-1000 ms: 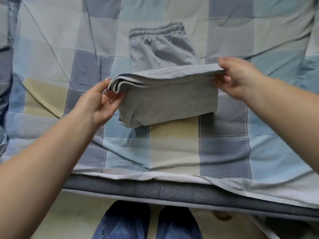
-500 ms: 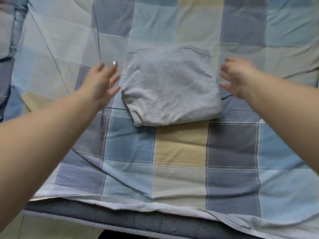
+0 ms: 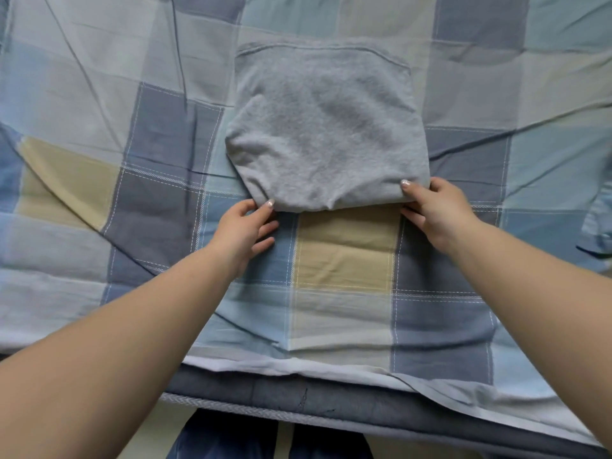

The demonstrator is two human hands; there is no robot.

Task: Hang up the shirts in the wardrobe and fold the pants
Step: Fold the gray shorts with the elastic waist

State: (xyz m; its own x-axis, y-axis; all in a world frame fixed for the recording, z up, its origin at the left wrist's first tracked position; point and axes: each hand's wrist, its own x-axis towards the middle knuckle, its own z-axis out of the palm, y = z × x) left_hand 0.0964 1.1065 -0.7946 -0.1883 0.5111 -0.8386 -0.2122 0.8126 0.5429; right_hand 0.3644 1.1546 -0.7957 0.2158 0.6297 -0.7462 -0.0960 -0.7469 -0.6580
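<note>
Plain heather-grey folded pants [image 3: 326, 127], bedspread [image 3: 159, 154] in a patchwork of pale blue, slate blue, beige and off-white squares with white stitching, dark grey mattress edge [image 3: 265, 397], blue jeans [image 3: 225, 438]

The folded pants [image 3: 326, 130] lie on the quilt [image 3: 99, 160] at upper centre of the frame. The left hand [image 3: 243, 231] sits at their lower left corner, the right hand [image 3: 437, 212] at their lower right (thumbs on top). The bed edge [image 3: 298, 397] runs along the bottom.
</note>
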